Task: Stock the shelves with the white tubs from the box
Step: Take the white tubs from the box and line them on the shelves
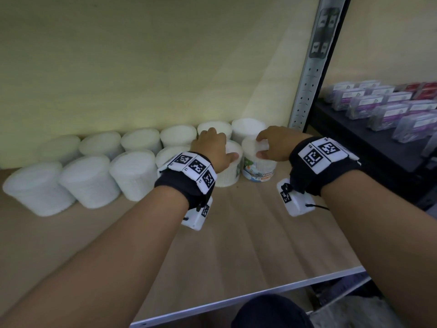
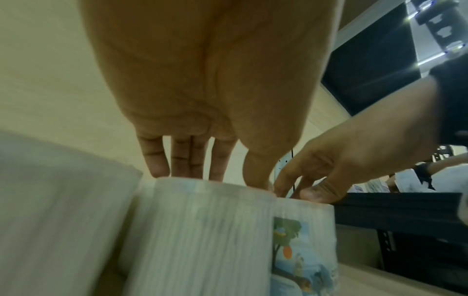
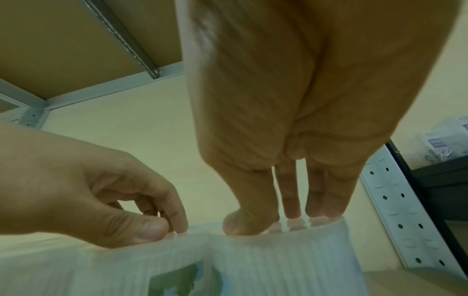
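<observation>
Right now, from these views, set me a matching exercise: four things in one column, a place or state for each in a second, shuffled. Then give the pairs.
Things
1. left hand
2. right hand
3. purple packs
4. grey upright

Places or states
A. on the dark neighbouring shelf at the right
B. holds the lid of the tub with the picture label
C. stands behind the last back-row tub
D. rests on the plain-sided tub left of the labelled one

Pairs: 1-D, 2-B, 3-A, 4-C

L grip (image 1: 214, 149) & R grip (image 1: 274, 144) fingers curled, arms extended.
</observation>
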Demonstrator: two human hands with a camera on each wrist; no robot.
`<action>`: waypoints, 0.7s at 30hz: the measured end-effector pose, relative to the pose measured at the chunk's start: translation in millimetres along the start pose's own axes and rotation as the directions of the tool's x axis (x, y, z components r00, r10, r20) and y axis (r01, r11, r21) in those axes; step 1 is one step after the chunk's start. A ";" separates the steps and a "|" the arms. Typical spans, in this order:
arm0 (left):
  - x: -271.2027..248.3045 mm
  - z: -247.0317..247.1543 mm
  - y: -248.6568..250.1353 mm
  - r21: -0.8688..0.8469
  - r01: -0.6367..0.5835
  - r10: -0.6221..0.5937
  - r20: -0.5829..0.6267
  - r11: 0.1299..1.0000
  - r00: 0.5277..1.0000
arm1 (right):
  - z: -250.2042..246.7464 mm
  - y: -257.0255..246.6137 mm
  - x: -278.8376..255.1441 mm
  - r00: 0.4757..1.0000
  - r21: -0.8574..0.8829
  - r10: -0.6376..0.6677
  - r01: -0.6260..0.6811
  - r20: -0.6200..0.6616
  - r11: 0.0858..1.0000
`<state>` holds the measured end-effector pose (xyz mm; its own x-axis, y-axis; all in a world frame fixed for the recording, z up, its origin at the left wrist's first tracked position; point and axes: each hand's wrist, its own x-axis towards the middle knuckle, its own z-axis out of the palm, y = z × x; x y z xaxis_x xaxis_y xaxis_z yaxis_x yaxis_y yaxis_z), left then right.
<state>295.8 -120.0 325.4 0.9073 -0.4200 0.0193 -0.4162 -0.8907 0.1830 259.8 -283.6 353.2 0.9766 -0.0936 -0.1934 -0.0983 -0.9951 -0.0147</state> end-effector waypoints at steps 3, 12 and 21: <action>1.8 -3.0 -1.6 -0.017 -0.027 0.028 0.032 0.999 0.999 | 1.1 1.3 1.1 1.000 0.006 0.000 0.000 -0.005 1.000; -1.8 -20.4 -7.2 -0.099 -0.131 0.148 0.192 0.987 0.970 | 0.3 1.7 0.9 1.000 0.017 -0.001 0.001 -0.016 1.000; 0.7 -7.7 8.2 -0.075 -0.040 0.036 -0.056 0.996 0.998 | 2.6 2.5 1.0 1.000 0.018 0.007 -0.007 -0.007 1.000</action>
<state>293.5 -126.2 334.5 0.8938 -0.4412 0.0806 -0.4464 -0.8578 0.2549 260.0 -286.1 350.4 0.9773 -0.1008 -0.1862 -0.1084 -0.9936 -0.0309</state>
